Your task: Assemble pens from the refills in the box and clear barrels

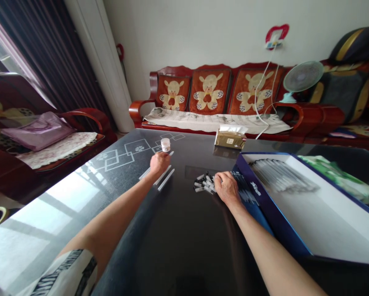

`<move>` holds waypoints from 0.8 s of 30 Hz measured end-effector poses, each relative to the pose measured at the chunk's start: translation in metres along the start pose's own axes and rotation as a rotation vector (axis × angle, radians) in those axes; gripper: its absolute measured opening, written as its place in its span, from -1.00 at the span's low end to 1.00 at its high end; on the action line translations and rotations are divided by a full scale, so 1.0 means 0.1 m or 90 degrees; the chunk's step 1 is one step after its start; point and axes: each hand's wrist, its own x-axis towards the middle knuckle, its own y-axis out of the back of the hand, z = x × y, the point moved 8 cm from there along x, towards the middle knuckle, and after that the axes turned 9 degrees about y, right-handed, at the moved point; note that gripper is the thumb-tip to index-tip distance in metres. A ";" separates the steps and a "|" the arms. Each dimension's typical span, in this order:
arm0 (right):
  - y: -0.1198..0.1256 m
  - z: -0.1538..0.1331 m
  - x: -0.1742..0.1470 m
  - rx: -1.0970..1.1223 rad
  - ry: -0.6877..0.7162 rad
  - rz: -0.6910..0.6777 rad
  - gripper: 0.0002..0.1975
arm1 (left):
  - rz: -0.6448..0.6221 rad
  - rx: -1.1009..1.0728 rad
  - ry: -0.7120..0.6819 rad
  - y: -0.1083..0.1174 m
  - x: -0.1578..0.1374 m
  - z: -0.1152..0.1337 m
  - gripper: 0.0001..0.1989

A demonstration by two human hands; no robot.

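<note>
My left hand rests on the dark glass table, closed around a slim white pen whose tip sticks out toward a small white jar. Two more white pens lie just right of that hand. My right hand is lowered onto a small pile of black and white pen caps, fingers curled on them; whether it grips one I cannot tell. Right of it stands an open blue box holding a row of several pens.
A tissue box stands at the table's far edge. Behind it is a red wooden sofa with bear cushions, a small fan and a hanging white cable. An armchair with a pink bag is at left.
</note>
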 end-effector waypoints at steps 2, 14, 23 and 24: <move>0.00 0.00 0.00 0.001 0.001 0.005 -0.76 | 0.000 0.019 0.049 0.14 0.18 -0.36 -0.79; 0.01 -0.03 0.01 -0.005 0.003 0.001 -0.77 | 0.001 0.030 0.071 0.08 0.29 -0.96 -0.76; -0.03 0.01 0.00 0.006 -0.027 -0.011 -0.74 | 0.063 0.030 0.007 0.21 0.29 -0.73 -0.73; -0.03 0.01 0.00 0.009 -0.027 -0.010 -0.74 | 0.079 0.021 -0.014 0.21 0.22 -0.64 -0.74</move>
